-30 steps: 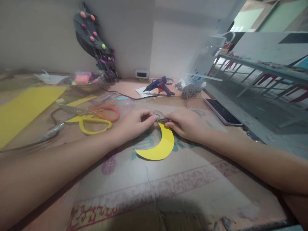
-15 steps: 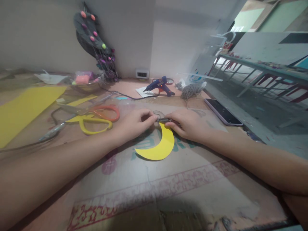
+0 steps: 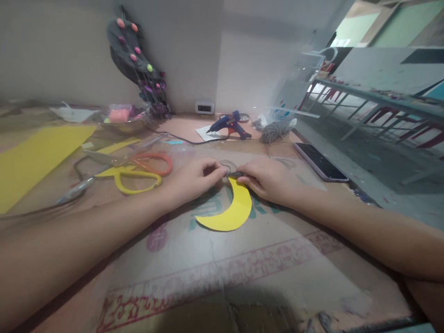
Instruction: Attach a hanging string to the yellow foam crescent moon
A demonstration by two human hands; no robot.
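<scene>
A yellow paper crescent moon (image 3: 239, 208) lies flat on the cardboard in front of me. At its upper tip, my left hand (image 3: 204, 175) is closed in a pinch; what sits between the fingertips is too small to make out. My right hand (image 3: 265, 178) is closed round a dark slim pointed tool (image 3: 236, 174), whose tip reaches the left fingertips. Most of this tool is hidden in the fingers. Just behind the fingertips shows a thin grey loop (image 3: 228, 163), perhaps cord or wire.
Scissors (image 3: 138, 187) with orange and yellow handles lie left, near a yellow sheet (image 3: 38, 157). Behind stand a blue glue gun (image 3: 227, 122), grey yarn (image 3: 275, 132) and a small digital clock (image 3: 204, 107). A phone (image 3: 321, 162) rests right. A decorated dark crescent (image 3: 125, 51) leans against the wall.
Both hands stay almost in place at the crescent's upper tip. The dark tool has tilted slightly; the crescent has barely moved.
</scene>
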